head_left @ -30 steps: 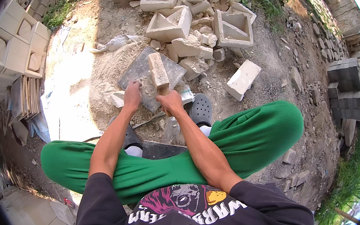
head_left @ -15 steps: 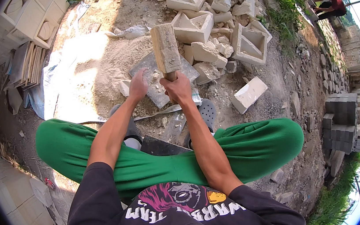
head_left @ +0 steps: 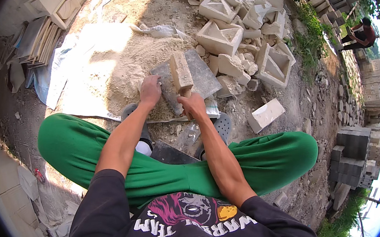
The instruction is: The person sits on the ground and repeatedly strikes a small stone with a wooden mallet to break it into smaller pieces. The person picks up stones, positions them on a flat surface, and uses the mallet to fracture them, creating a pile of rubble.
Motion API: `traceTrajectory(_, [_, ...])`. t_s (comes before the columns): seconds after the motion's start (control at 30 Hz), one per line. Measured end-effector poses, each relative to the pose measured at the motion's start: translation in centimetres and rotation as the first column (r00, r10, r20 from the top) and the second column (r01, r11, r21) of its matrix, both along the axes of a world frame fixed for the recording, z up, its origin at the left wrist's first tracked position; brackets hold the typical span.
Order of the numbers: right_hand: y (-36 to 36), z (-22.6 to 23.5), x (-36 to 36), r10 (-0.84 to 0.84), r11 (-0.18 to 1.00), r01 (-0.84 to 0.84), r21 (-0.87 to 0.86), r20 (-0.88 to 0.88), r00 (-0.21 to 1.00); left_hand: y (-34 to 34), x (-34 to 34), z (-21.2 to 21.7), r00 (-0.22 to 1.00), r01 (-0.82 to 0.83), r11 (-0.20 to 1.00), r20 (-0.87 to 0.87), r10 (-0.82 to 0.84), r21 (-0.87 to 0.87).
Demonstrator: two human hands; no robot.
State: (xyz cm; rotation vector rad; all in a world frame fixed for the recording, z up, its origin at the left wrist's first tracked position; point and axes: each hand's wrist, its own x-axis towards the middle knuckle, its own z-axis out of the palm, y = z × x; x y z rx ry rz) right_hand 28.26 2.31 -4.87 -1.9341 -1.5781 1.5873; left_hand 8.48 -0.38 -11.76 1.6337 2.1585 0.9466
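Nearest the camera is the dark shirt [head_left: 166, 236], above green trousers [head_left: 159, 173]. The right hand [head_left: 193, 106] has its fingers closed around the handle of a block-headed mallet [head_left: 180, 71]. The mallet head appears over a dark, flat slab [head_left: 205, 77] on the ground, between the forearms and the rubble; contact cannot be confirmed. The left hand [head_left: 150, 90] is at the slab's left edge, fingers curled; whether they grip anything cannot be determined. For sound crushing, hold the handle firmly, land the head flat, use short, controlled blows and keep the left fingers outside the striking path. Judged from the layout, central blows should scatter less debris. Beyond the slab lie pale rubble [head_left: 231, 65], a hollow cast block [head_left: 220, 38] and a crumpled white sack [head_left: 161, 31]. Farthest off, another person [head_left: 363, 36] is at the right. Markings: the shirt bears a coloured graphic with large white lettering, not transcribed; the sack's print is too small to read.
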Motion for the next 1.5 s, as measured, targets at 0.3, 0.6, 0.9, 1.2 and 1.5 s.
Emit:
traceTrajectory(0.3, [-0.1,0.4,-0.5,-0.048,0.955,0.045,0.294,0.004,0.999,-1.4,-0.1,0.8,0.970,0.126,0.991,-0.205,-0.132,-0.042])
traceTrajectory(0.6, [-0.6,-2.2,1.5,-0.089,0.996,0.089,-0.022,-0.027,0.996,-0.3,0.2,-1.6,0.855,0.128,0.968,-0.471,-0.218,-0.217])
traceTrajectory(0.9, [-0.7,1.0,3.2,-0.321,0.947,0.318,-0.046,-0.153,0.935,1.1,2.6,0.1,0.923,0.156,0.915,-0.275,-0.269,-0.372])
traceTrajectory(1.2, [-0.9,1.7,2.0,-0.161,0.987,0.160,-0.018,-0.128,0.979,3.8,3.8,-0.4,0.990,0.108,0.931,-0.047,-0.132,-0.348])
traceTrajectory(1.5, [0.1,1.3,0.3,-0.103,0.976,0.132,0.175,-0.168,0.980,2.9,2.8,-0.5,0.996,0.083,0.955,0.065,-0.067,-0.286])
